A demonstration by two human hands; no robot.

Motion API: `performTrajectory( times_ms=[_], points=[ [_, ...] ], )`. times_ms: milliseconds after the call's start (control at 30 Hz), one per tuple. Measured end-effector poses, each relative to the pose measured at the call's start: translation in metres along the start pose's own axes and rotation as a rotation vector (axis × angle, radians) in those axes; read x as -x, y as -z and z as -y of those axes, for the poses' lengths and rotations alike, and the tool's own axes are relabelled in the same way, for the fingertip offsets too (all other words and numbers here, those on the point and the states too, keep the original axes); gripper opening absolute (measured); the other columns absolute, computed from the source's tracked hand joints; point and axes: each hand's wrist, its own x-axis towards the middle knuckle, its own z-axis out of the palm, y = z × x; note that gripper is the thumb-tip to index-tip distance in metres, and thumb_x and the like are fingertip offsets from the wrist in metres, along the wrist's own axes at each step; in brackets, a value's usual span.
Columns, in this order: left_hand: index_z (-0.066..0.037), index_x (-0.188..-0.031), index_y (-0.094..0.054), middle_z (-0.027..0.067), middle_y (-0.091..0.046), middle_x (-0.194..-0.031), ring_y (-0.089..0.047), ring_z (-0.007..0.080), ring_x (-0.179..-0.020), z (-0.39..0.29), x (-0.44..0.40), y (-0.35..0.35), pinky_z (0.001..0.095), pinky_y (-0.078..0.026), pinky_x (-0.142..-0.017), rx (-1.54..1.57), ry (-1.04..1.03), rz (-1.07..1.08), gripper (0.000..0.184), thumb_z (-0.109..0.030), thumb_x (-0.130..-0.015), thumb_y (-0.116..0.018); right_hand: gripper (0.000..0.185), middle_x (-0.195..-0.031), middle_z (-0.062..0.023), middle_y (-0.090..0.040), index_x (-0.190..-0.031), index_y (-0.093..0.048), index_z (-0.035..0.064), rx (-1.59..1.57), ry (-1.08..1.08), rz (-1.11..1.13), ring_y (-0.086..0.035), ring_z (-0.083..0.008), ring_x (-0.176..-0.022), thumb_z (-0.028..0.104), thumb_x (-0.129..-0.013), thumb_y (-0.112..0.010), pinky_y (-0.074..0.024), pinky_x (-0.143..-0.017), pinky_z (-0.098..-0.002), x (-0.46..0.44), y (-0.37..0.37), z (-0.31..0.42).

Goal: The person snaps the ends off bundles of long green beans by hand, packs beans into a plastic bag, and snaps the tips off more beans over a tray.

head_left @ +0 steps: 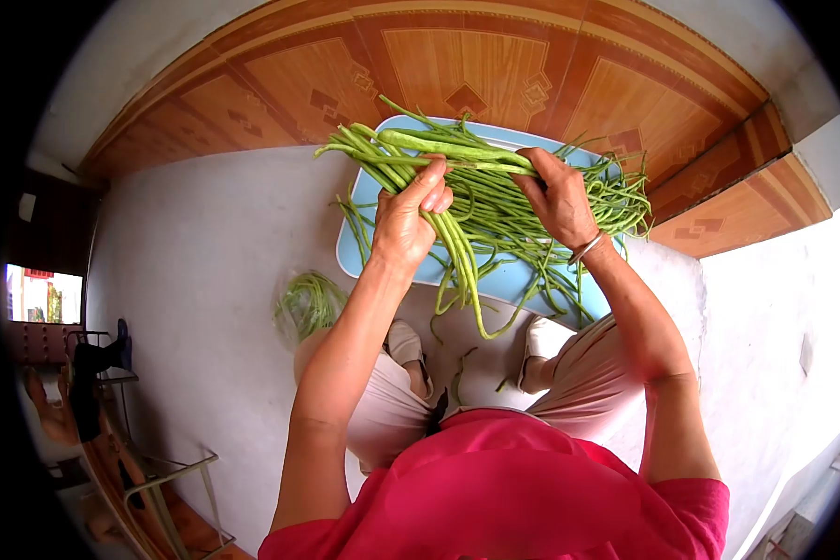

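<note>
Grey floor [205, 233] bears a blue tray [349, 250], probably to keep piled beans [509, 217] clean beneath the left hand [408, 222], which clasps a bunch [456, 245], and the right hand [564, 201], gripping beans spanning both, perhaps for steadiness.

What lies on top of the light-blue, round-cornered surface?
Long, slender green beans lie there in a tangle. The blue surface shows around them; anything directly beneath them is hidden.

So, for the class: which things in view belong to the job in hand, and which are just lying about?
Job:
- beans, gripped by left hand and right hand
- blue tray under the pile
- bag, probably: green beans show inside

Lying about:
- furniture at left
</note>
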Motion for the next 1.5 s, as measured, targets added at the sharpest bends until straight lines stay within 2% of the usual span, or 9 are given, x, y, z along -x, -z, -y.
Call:
performTrajectory(
  times_ms=[233, 367, 567, 867, 1067, 1167, 1300, 1367, 1500],
  points=[
    [0.0, -0.097, -0.066, 0.0015, -0.06, -0.081, -0.039, 0.0061, -0.055, 0.0, -0.003, 0.002, 0.0233, -0.032, -0.053, 0.001, 0.006, -0.001, 0.013, -0.003, -0.084, -0.068, 0.022, -0.076, 0.0002, -0.054, -0.098, -0.058, -0.0013, -0.286, -0.288, 0.111, -0.046, -0.0061, -0.073, 0.015, -0.087, -0.068, -0.0425, -0.064, -0.025, -0.002, -0.001, -0.009],
    [0.0, -0.097, -0.067, 0.0005, -0.059, -0.08, -0.039, 0.0056, -0.055, 0.001, -0.003, 0.0, 0.0232, -0.032, -0.054, -0.012, 0.009, -0.013, 0.014, -0.004, -0.084, -0.068, 0.027, -0.079, 0.0002, -0.06, -0.099, -0.061, -0.0024, -0.488, -0.273, 0.132, -0.047, -0.0075, -0.072, 0.021, -0.087, -0.068, -0.0443, -0.065, -0.0275, -0.003, 0.006, 0.002],
    [-0.003, -0.09, -0.065, -0.0008, -0.058, -0.078, -0.038, 0.0045, -0.054, 0.004, -0.006, 0.0, 0.0228, -0.031, -0.053, 0.016, 0.041, -0.032, 0.008, -0.008, -0.085, -0.068, 0.033, -0.071, 0.0045, -0.047, -0.087, -0.055, 0.0025, -0.58, -0.389, 0.239, -0.038, -0.0043, -0.064, 0.034, -0.096, -0.054, -0.0334, -0.057, -0.0212, -0.001, 0.012, -0.001],
    [-0.003, -0.094, -0.058, 0.025, -0.061, -0.107, -0.037, 0.0029, -0.053, 0.005, -0.007, -0.003, 0.0192, -0.033, -0.052, -0.043, 0.179, -0.055, 0.024, -0.022, -0.086, -0.07, 0.03, -0.071, 0.0035, -0.048, -0.097, -0.054, 0.0025, -0.623, -0.343, 0.213, -0.039, -0.0047, -0.062, 0.032, -0.098, -0.049, -0.0329, -0.057, -0.0201, 0.004, 0.013, -0.004],
    [0.003, -0.097, -0.056, 0.0265, -0.061, -0.099, -0.036, 0.0034, -0.048, 0.006, -0.005, -0.002, 0.0197, -0.033, -0.048, -0.084, 0.426, -0.211, 0.037, -0.029, -0.086, -0.07, 0.029, -0.071, 0.0038, -0.046, -0.09, -0.054, 0.0032, -0.625, -0.351, 0.162, -0.039, -0.005, -0.064, 0.03, -0.098, -0.051, -0.0341, -0.058, -0.0217, 0.004, 0.014, 0.002],
    [0.012, -0.103, -0.053, 0.0319, -0.057, -0.109, -0.032, 0.0026, -0.046, 0.007, -0.002, -0.005, 0.017, -0.033, -0.049, -0.123, 0.457, -0.095, 0.05, -0.035, -0.09, -0.063, 0.027, -0.071, 0.0035, -0.046, -0.089, -0.052, 0.0037, -0.601, -0.313, 0.18, -0.038, -0.0052, -0.064, 0.029, -0.098, -0.05, -0.0333, -0.057, -0.022, 0.004, 0.011, -0.003],
    [0.004, -0.108, -0.056, 0.0161, -0.062, -0.107, -0.033, 0.0025, -0.049, 0.0, -0.007, -0.004, 0.0191, -0.032, -0.05, -0.089, 0.116, 0.062, 0.032, -0.025, -0.094, -0.059, 0.027, -0.07, 0.0029, -0.047, -0.088, -0.051, 0.0041, -0.621, -0.313, 0.283, -0.038, -0.006, -0.062, 0.029, -0.098, -0.05, -0.0328, -0.056, -0.0228, 0.004, 0.008, -0.004],
    [-0.003, -0.105, -0.061, 0.0018, -0.062, -0.087, -0.036, 0.0033, -0.051, -0.005, -0.012, 0.0, 0.0215, -0.032, -0.051, 0.041, 0.02, 0.025, 0.018, -0.012, -0.089, -0.064, 0.028, -0.069, 0.0023, -0.049, -0.086, -0.052, 0.0046, -0.616, -0.309, 0.306, -0.04, -0.0066, -0.061, 0.029, -0.098, -0.05, -0.0353, -0.057, -0.0228, 0.006, 0.004, -0.005],
    [-0.002, -0.103, -0.062, 0.0045, -0.064, -0.093, -0.037, 0.0042, -0.051, -0.006, -0.014, 0.008, 0.0227, -0.032, -0.051, 0.071, -0.011, 0.037, 0.016, -0.009, -0.089, -0.063, 0.029, -0.071, 0.0008, -0.055, -0.086, -0.056, 0.0046, -0.673, -0.354, 0.35, -0.047, -0.0073, -0.063, 0.03, -0.098, -0.049, -0.0406, -0.059, -0.0226, 0.007, -0.001, -0.001]
  ],
)
